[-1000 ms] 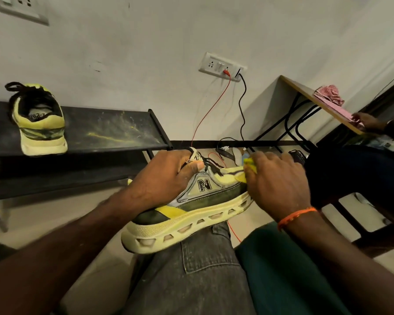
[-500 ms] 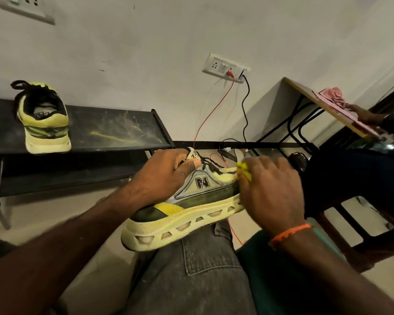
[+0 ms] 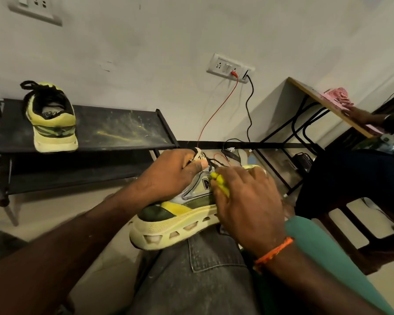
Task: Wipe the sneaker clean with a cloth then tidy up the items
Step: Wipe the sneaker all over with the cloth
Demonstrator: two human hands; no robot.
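The sneaker (image 3: 180, 214) lies on the person's knee (image 3: 205, 269), just below the middle of the view. Its long axis runs from the heel at about 8 o'clock up to the toe at about 2 o'clock, with the pale cut-out sole turned toward the camera and the side with the "N" logo facing up.

The left hand (image 3: 168, 176) grips the collar and tongue from above: its fingers are curled over the opening and the thumb presses on the upper near the black laces. The right hand (image 3: 248, 201) covers the forefoot; its fingers are curled and pinch a small yellow cloth (image 3: 221, 185) against the side of the sneaker, just beside the logo. Only a crumpled edge of the cloth shows between the fingers. An orange wristband (image 3: 273, 251) circles the right wrist.

At 10 o'clock a black shoe rack (image 3: 123, 130) stands against the wall. Its top shelf carries a second sneaker (image 3: 52, 119), heel toward the camera and toe toward the wall, and is streaked with yellowish dust.

At 1 o'clock a wall socket (image 3: 230, 68) has a red cable (image 3: 216, 110) and a black cable (image 3: 249, 110) hanging from it. At 2 o'clock a wooden surface (image 3: 316, 98) on black legs holds a pink cloth (image 3: 338, 96), with another person's hand (image 3: 359, 114) resting on it.
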